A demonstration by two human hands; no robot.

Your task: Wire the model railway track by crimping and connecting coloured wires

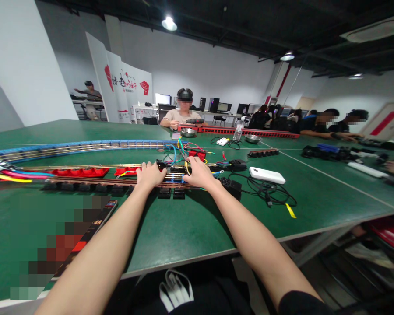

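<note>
Both my hands reach over a long rail strip point(88, 182) with copper-coloured bars, black blocks beneath and a short blue section point(174, 177) between my hands. My left hand point(151, 176) is closed on the strip left of the blue section, its thumb beside a small black part. From the right, my right hand point(199, 174) grips the strip, thumb on the near side, some fingertips hidden among wires. Loose coloured wires point(180, 151) and a red block point(197, 154) lie just beyond. Red trays point(85, 172) sit behind the strip at left.
A curved blue track point(85, 148) runs behind. To the right lie a white power bank point(267, 175), black cables point(272, 192) and a black adapter point(231, 188). A phone-like screen point(98, 223) lies at front left. Across the table, a person point(180, 116) sits near a metal bowl point(188, 132) and bottle point(239, 130).
</note>
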